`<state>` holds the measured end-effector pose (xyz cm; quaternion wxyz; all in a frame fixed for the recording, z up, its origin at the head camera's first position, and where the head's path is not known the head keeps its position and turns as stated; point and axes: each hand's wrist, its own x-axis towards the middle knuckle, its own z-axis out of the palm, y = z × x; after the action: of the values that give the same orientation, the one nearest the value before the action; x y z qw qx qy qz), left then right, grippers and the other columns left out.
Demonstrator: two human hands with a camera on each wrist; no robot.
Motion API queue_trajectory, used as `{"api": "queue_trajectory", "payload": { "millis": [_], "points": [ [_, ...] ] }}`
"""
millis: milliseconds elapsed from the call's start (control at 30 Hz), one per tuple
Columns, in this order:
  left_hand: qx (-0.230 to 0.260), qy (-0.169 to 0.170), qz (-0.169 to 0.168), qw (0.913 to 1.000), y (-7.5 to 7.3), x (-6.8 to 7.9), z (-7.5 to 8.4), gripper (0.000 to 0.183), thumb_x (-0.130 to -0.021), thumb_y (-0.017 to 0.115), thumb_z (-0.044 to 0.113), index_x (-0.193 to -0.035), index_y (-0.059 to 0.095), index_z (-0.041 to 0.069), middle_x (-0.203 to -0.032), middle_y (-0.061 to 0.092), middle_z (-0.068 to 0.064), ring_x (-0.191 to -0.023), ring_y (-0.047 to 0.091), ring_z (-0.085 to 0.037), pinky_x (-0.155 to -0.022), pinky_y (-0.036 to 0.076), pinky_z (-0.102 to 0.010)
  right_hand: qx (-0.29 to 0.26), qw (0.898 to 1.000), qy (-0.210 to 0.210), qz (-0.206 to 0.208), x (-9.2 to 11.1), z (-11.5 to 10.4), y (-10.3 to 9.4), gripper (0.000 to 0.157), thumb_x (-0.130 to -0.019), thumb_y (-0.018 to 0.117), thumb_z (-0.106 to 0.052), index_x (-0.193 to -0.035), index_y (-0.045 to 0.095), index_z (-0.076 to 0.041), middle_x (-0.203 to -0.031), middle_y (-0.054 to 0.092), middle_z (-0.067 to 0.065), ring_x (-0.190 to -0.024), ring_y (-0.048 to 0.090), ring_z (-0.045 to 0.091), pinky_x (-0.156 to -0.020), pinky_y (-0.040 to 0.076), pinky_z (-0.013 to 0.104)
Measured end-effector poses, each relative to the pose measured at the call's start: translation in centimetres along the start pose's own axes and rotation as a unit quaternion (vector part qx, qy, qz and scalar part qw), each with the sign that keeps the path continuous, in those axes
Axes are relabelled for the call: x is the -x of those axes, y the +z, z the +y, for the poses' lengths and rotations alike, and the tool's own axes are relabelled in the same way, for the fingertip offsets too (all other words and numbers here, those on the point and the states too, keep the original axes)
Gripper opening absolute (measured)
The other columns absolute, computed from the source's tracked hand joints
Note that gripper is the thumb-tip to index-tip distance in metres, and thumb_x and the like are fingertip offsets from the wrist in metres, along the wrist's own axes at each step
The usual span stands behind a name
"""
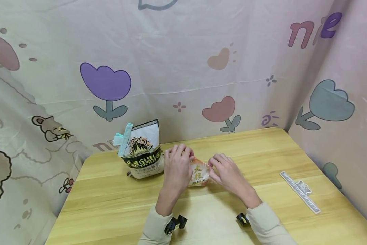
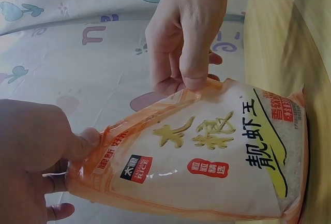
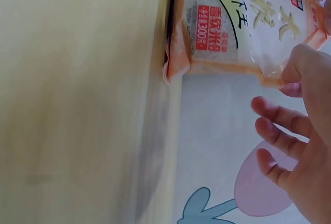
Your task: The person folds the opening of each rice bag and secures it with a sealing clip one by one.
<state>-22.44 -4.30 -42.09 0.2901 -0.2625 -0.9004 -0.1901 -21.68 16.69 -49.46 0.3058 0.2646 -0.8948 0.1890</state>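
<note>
A small orange-and-white rice bag (image 1: pixel 199 172) stands upright on the table between both hands. My left hand (image 1: pixel 178 166) pinches its top corner, thumb on the front, as the left wrist view shows with the left thumb (image 2: pixel 85 144) on the orange edge. My right hand (image 1: pixel 229 173) pinches the bag's right side edge between thumb and index finger. In the right wrist view the other fingers (image 3: pixel 282 136) of that hand stand loosely off the bag. Rice grains show through the lower part of the rice bag (image 2: pixel 207 146).
A larger rice bag (image 1: pixel 143 153) stands at the left, its top folded, with a turquoise clip (image 1: pixel 125 140) on its upper left corner. A grey-and-white bag clip (image 1: pixel 300 192) lies at the right of the wooden table (image 1: pixel 110 204). A patterned curtain (image 1: pixel 159 68) hangs behind.
</note>
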Motion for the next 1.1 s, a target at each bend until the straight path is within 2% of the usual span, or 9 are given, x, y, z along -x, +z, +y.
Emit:
{"api": "queue_trajectory", "payload": {
  "millis": [200,400,633,800,900,1000,1100],
  "points": [
    [0.005,-0.012,0.001,0.9999,-0.2,0.0,-0.2,0.011,-0.091,0.077,0.012,-0.091,0.066,0.013,-0.095,0.061,-0.001,-0.096,0.055,-0.023,-0.094,0.043,-0.046,0.027,0.998,0.033,-0.053,0.5,0.7,-1.4,0.003,-0.091,0.065,-0.016,-0.092,0.063,-0.017,-0.1,0.063,0.001,-0.095,0.057,0.022,-0.079,0.048,0.042],
    [0.008,-0.022,-0.006,0.9997,0.0,0.1,-0.2,0.011,-0.091,0.076,0.011,-0.092,0.066,0.013,-0.095,0.06,0.0,-0.097,0.054,-0.023,-0.093,0.043,-0.045,0.046,0.997,0.046,-0.041,1.0,2.0,-2.9,0.007,-0.09,0.07,-0.014,-0.09,0.064,-0.017,-0.101,0.063,0.003,-0.097,0.059,0.027,-0.085,0.047,0.049],
    [0.015,-0.021,0.013,0.9996,0.2,0.0,-0.3,0.011,-0.091,0.076,0.011,-0.09,0.065,0.013,-0.095,0.062,-0.001,-0.095,0.055,-0.022,-0.093,0.042,-0.045,0.019,0.994,0.084,-0.071,1.3,3.0,-5.1,0.012,-0.09,0.076,-0.016,-0.098,0.067,-0.012,-0.107,0.066,0.007,-0.105,0.061,0.031,-0.087,0.049,0.054],
    [0.018,-0.02,0.024,0.9993,0.1,0.1,-0.4,0.011,-0.09,0.076,0.011,-0.091,0.066,0.013,-0.096,0.062,-0.001,-0.096,0.055,-0.023,-0.094,0.042,-0.046,0.037,0.992,0.109,-0.054,1.7,4.1,-6.6,0.025,-0.089,0.078,-0.014,-0.11,0.066,-0.009,-0.111,0.066,0.011,-0.106,0.06,0.035,-0.086,0.046,0.058],
    [0.016,-0.018,0.019,0.9995,0.1,0.1,-0.4,0.011,-0.089,0.077,0.011,-0.091,0.066,0.013,-0.097,0.062,-0.001,-0.097,0.055,-0.022,-0.094,0.042,-0.047,0.054,0.991,0.119,-0.041,2.0,4.4,-7.1,0.031,-0.088,0.079,-0.013,-0.115,0.064,-0.01,-0.114,0.064,0.013,-0.108,0.058,0.038,-0.087,0.043,0.062],
    [0.01,-0.015,0.011,0.9998,0.1,0.1,-0.2,0.012,-0.09,0.077,0.012,-0.092,0.065,0.013,-0.097,0.062,-0.001,-0.098,0.055,-0.022,-0.093,0.042,-0.046,0.062,0.989,0.129,-0.031,2.4,4.6,-7.6,0.033,-0.087,0.08,-0.012,-0.116,0.064,-0.011,-0.115,0.063,0.014,-0.11,0.057,0.04,-0.087,0.042,0.064],
    [0.0,-0.015,0.01,0.9998,0.2,0.0,-0.2,0.012,-0.09,0.076,0.013,-0.092,0.065,0.014,-0.098,0.061,0.0,-0.098,0.054,-0.023,-0.093,0.041,-0.046,0.059,0.987,0.144,-0.038,2.6,5.0,-8.1,0.033,-0.086,0.079,-0.011,-0.116,0.064,-0.011,-0.116,0.062,0.015,-0.111,0.056,0.042,-0.087,0.041,0.065]
  ]
}}
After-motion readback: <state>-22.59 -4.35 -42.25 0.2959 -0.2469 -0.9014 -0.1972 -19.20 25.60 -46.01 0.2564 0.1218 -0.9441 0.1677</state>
